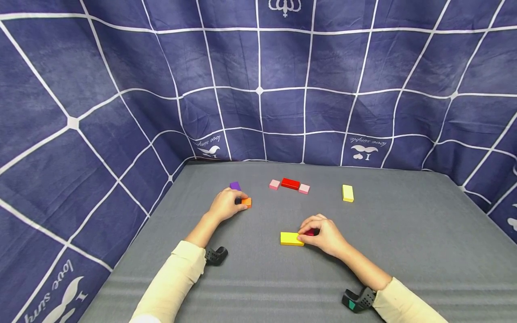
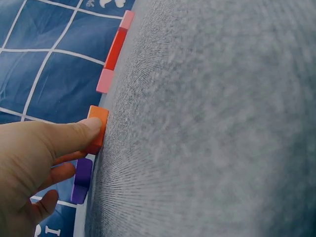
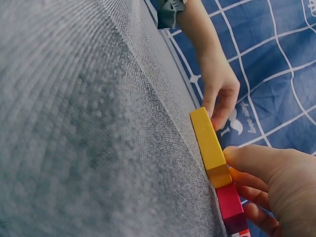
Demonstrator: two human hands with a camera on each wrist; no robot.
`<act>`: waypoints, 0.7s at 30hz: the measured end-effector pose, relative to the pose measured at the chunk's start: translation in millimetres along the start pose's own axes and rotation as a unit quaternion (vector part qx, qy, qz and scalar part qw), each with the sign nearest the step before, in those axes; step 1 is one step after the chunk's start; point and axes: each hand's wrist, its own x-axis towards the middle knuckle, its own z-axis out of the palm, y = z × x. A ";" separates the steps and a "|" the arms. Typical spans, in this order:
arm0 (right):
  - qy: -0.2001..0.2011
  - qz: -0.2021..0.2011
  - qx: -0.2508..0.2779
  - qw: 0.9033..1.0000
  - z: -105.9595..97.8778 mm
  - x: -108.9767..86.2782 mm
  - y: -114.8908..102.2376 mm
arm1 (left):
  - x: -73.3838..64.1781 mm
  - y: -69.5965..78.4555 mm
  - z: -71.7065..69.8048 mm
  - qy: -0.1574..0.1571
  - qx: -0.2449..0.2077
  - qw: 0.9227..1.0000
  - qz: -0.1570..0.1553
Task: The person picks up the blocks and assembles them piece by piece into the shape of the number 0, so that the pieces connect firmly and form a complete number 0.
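My left hand (image 1: 227, 204) pinches an orange block (image 2: 99, 120) between thumb and fingers, low at the grey tabletop. Just beyond that hand lies a purple block (image 2: 82, 178), partly covered by it in the head view. My right hand (image 1: 325, 235) holds the right end of a long yellow block (image 1: 288, 238), with the thumb on its near side. A crimson block (image 3: 229, 207) sits at that same end of the yellow one, under the curled fingers and half hidden from the head camera.
Toward the back, a red block (image 1: 290, 183) lies between two small pink blocks, the left one (image 1: 274, 184) and the right one (image 1: 304, 189). A pale yellow block (image 1: 348, 193) rests farther right. Behind the grey table (image 1: 404, 233) hangs a blue checked curtain (image 1: 331, 63).
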 end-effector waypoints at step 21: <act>0.000 0.000 -0.005 1.000 0.2 0.3 1.1 | -11.5 37.7 8.2 0.032 -0.074 0.996 0.043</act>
